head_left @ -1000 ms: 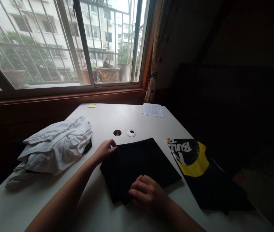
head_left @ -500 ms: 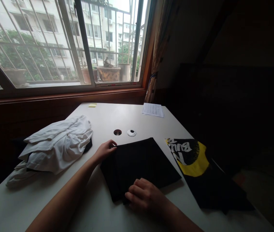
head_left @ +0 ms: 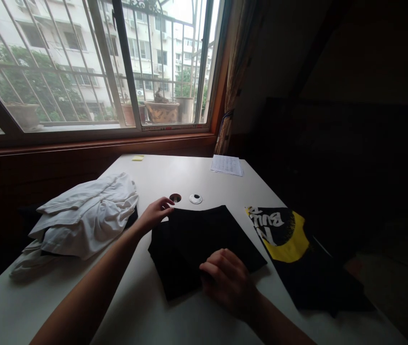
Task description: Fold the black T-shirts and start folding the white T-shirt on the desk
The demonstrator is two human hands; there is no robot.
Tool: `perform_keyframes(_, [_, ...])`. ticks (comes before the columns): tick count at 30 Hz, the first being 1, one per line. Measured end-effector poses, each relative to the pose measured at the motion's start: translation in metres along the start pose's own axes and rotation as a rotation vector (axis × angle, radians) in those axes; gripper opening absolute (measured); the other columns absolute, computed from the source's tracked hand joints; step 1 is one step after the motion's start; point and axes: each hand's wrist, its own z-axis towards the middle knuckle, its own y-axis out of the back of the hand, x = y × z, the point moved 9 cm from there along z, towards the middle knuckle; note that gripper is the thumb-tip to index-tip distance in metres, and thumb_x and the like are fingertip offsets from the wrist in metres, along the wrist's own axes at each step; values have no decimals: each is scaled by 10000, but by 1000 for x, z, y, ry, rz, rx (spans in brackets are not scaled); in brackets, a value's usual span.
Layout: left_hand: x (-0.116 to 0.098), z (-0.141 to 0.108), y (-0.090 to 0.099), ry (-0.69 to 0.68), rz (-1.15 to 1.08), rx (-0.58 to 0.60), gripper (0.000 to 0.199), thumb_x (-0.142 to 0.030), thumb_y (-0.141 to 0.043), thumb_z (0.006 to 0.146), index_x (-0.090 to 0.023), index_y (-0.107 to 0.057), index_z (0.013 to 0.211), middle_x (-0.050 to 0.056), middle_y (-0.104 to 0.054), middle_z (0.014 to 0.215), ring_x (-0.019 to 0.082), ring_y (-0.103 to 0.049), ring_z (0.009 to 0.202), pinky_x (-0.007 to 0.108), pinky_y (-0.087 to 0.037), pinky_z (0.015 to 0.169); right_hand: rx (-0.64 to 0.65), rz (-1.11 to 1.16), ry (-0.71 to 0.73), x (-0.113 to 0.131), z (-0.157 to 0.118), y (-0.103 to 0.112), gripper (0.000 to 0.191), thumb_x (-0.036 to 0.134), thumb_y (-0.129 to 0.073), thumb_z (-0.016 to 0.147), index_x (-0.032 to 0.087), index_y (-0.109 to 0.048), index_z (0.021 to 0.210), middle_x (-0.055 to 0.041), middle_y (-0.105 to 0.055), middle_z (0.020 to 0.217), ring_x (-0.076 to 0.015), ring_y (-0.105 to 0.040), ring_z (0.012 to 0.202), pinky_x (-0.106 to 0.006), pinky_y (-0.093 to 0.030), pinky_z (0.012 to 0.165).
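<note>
A folded black cloth (head_left: 196, 239) lies on the white table in front of me. At its far left corner my left hand (head_left: 157, 212) pinches the edge between thumb and fingers. My right hand (head_left: 225, 280) is curled over the near edge, its fingers closed on the fabric; the fingertips are partly hidden. On the left, part of the lower layer shows beyond the upper one.
A crumpled white garment pile (head_left: 88, 215) lies at the left of the table (head_left: 185, 172). On the right is a black and yellow printed garment (head_left: 293, 244). Papers (head_left: 227, 165), a yellow note (head_left: 138, 157), a round hole (head_left: 175, 197) and its cover (head_left: 195, 198) are farther back.
My right hand has moved up and to the right, shifting the near edge of the cloth's upper layer. My left hand has risen slightly with the far corner, and more of the lower layer shows.
</note>
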Motion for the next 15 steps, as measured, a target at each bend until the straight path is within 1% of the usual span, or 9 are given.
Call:
perform_keyframes(3, [-21, 1, 11, -21, -76, -69, 363, -476, -673, 815, -195, -676, 1044, 41, -694, 913, 204, -651, 815, 326, -508, 751, -118, 10, -28, -2, 16, 22, 331, 74, -664, 834, 201, -594, 1132, -53, -655, 908, -202, -617, 839, -386, -538, 771])
perform_keyframes(6, [-36, -1, 18, 9, -234, -150, 405, -484, -678, 810, -175, -654, 1072, 47, -673, 906, 219, -667, 838, 351, -533, 763, -317, 46, -132, -6, 31, 45, 327, 57, -659, 835, 223, -605, 1112, -38, -631, 885, -194, -628, 830, -354, -555, 726])
perform_keyframes(8, [-42, -3, 19, 36, -354, -169, 426, -481, -689, 795, -167, -636, 1077, 41, -662, 895, 220, -675, 835, 362, -549, 766, -420, 64, -210, -8, 37, 54, 301, 60, -645, 845, 237, -607, 1085, -30, -622, 887, -186, -633, 819, -341, -561, 708])
perform_keyframes(9, [-45, -4, 20, 45, -395, -177, 427, -476, -693, 786, -165, -630, 1073, 35, -656, 888, 217, -674, 832, 361, -552, 765, -442, 70, -226, -7, 40, 55, 294, 63, -642, 847, 241, -607, 1078, -29, -621, 891, -185, -635, 818, -341, -563, 708])
perform_keyframes(10, [-48, -4, 22, 49, -415, -191, 423, -468, -694, 779, -165, -629, 1067, 28, -648, 875, 211, -670, 824, 355, -553, 757, -442, 76, -221, -4, 43, 55, 296, 65, -642, 846, 241, -606, 1080, -30, -622, 897, -186, -638, 823, -344, -565, 714])
perform_keyframes(12, [-53, -7, 32, 37, -391, -232, 400, -449, -687, 769, -165, -639, 1047, 12, -627, 842, 195, -652, 792, 331, -544, 726, -389, 92, -157, 5, 47, 48, 323, 64, -648, 837, 231, -600, 1109, -37, -630, 908, -194, -643, 844, -354, -568, 734])
perform_keyframes(15, [-52, -14, 47, 13, -281, -269, 352, -418, -667, 762, -170, -666, 1011, -11, -589, 778, 172, -612, 719, 294, -510, 665, -225, 114, -18, 24, 48, 27, 337, 90, -660, 839, 206, -586, 1147, -46, -649, 906, -196, -635, 844, -366, -559, 757])
